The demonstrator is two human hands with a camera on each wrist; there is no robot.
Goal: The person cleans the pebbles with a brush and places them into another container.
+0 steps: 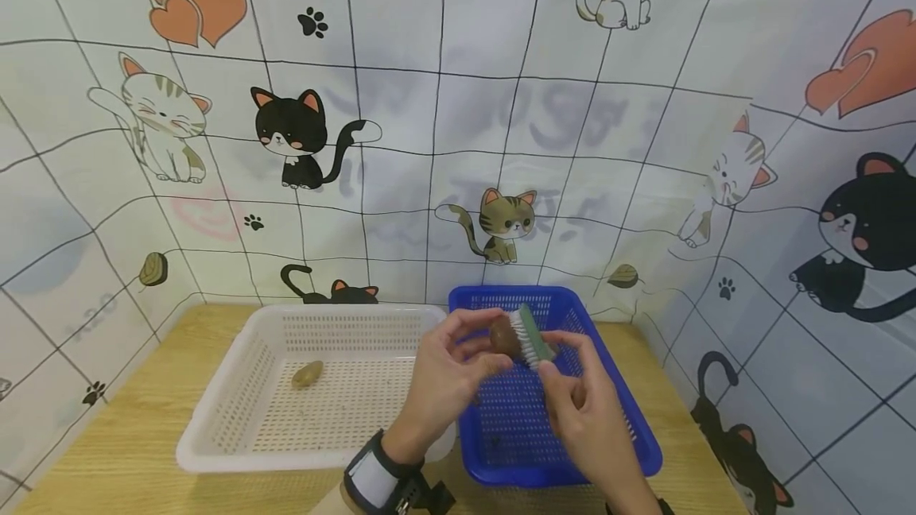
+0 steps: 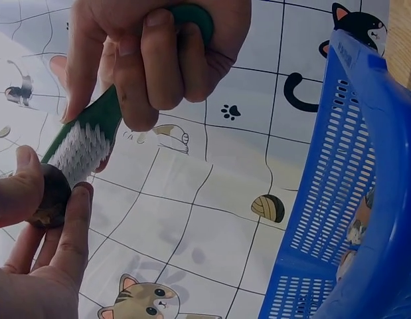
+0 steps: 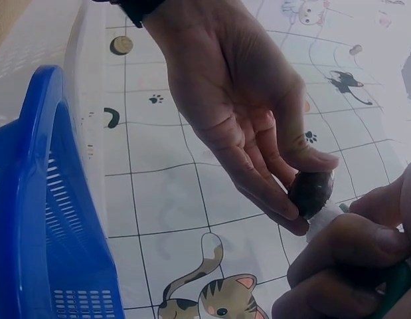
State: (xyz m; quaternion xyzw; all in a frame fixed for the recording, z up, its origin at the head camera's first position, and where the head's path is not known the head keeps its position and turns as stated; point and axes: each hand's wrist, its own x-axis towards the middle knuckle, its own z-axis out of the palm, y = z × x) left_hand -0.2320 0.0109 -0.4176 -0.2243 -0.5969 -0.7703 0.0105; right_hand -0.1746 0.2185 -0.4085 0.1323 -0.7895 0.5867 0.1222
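A brown rounded stone (image 1: 505,338) is pinched between the thumb and fingers of my left hand (image 1: 445,376), over the blue basket (image 1: 647,451). My right hand (image 1: 588,412) grips a green brush (image 1: 530,328) with white bristles. In the left wrist view, fingers curl round the brush's green handle (image 2: 193,18), and its bristles (image 2: 79,154) touch the dark, smooth stone (image 2: 54,197). From the right wrist, the stone (image 3: 311,191) shows between left thumb and fingers; the right hand hides most of the brush.
Left of the blue basket stands a white basket (image 1: 215,388) holding one yellowish stone (image 1: 307,374). Pieces (image 2: 360,222) partly show inside the blue basket. Both baskets rest on a wood-grain table (image 1: 107,420), with a cat-patterned sheet (image 1: 401,125) behind and at the sides.
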